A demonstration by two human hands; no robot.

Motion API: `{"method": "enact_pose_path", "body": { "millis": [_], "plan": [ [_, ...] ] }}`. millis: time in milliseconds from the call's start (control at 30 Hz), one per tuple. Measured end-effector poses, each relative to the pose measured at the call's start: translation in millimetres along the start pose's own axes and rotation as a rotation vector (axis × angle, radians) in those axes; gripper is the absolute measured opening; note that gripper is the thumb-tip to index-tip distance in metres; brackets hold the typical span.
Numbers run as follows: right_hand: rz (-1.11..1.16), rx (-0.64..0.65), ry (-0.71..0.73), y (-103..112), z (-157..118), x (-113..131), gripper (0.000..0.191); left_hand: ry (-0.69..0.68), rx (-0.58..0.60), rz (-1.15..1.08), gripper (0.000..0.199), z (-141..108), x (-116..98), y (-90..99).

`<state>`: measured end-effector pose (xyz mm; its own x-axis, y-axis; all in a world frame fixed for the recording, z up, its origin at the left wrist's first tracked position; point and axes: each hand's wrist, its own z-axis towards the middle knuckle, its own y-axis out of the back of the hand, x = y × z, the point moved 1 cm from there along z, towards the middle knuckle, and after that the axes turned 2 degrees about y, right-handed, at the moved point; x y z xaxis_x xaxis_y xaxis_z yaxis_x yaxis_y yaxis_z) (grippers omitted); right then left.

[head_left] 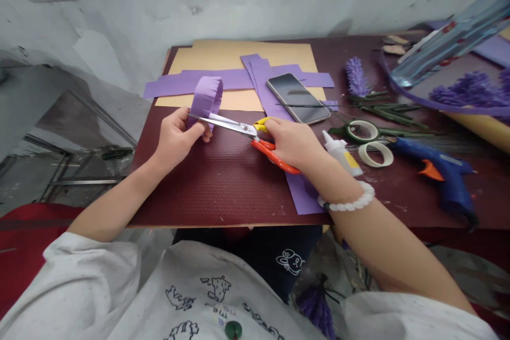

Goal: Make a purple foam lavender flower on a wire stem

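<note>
My left hand [178,137] pinches a curled strip of purple paper [205,96] whose upper edge is cut into a fringe. In my right hand [297,143] are scissors [243,128] with yellow and red handles. Their blades point left and reach the paper strip beside my left thumb. Part of the strip is hidden behind the blades and my fingers. Flat purple paper strips [235,79] lie beyond my hands on a tan sheet [235,53]. A phone [298,96] rests on some of these strips, just past my right hand.
Right of my right forearm stand a white glue bottle [342,155], tape rolls [375,154] and a blue glue gun [442,172]. Farther back lie a fringed purple flower [357,77], green stems [392,111] and a clear bottle [450,37]. A wall [255,5] borders the table's [223,186] far side.
</note>
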<state>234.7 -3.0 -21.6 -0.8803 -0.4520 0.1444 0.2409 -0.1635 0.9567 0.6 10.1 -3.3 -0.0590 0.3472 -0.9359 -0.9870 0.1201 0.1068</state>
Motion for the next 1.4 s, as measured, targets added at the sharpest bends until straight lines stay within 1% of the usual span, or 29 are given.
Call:
{"method": "enact_pose_path", "body": {
  "millis": [100,267,333,433,533,667,767,867,1067,1267,1400],
  "plan": [
    [-0.042,-0.001,-0.02,-0.5,0.2,0.2,0.037,0.013,-0.002,0.007,0.006,-0.8,-1.8,-1.0],
    [-0.094,0.047,-0.071,0.6,0.8,1.5,0.039,0.013,-0.01,0.028,0.008,-0.8,-2.9,-1.7],
    [-0.063,0.048,-0.056,0.1,0.8,1.7,0.04,-0.007,-0.013,0.011,0.007,-0.1,-1.0,-1.2],
    [0.027,-0.013,0.013,-3.6,1.1,1.1,0.042,-0.055,0.001,-0.022,0.006,1.4,2.7,-0.2],
    [0.084,-0.059,0.054,-8.4,1.9,-0.7,0.044,-0.064,0.003,-0.023,0.006,2.5,5.1,0.5],
    [0.104,-0.011,0.038,-8.3,2.5,-2.1,0.044,-0.044,0.001,-0.018,0.005,2.6,3.9,0.3],
    [0.083,0.022,0.007,-3.9,1.9,-1.6,0.042,-0.014,0.006,-0.007,0.009,1.5,1.4,-0.5],
    [0.047,0.034,-0.02,-0.8,1.2,-0.5,0.043,0.008,0.023,0.006,0.009,0.1,-0.3,-1.7],
    [-0.023,0.021,-0.032,-1.2,1.1,-0.1,0.038,0.012,0.042,0.019,0.006,-1.5,-3.1,-3.9],
    [-0.101,0.046,-0.093,-0.6,1.9,0.3,0.035,0.014,0.026,0.068,0.01,-2.3,-7.7,-4.9],
    [-0.073,0.028,-0.066,-2.1,1.8,0.1,0.037,-0.007,0.016,0.031,0.008,-1.0,-3.9,-3.3]
  ]
}}
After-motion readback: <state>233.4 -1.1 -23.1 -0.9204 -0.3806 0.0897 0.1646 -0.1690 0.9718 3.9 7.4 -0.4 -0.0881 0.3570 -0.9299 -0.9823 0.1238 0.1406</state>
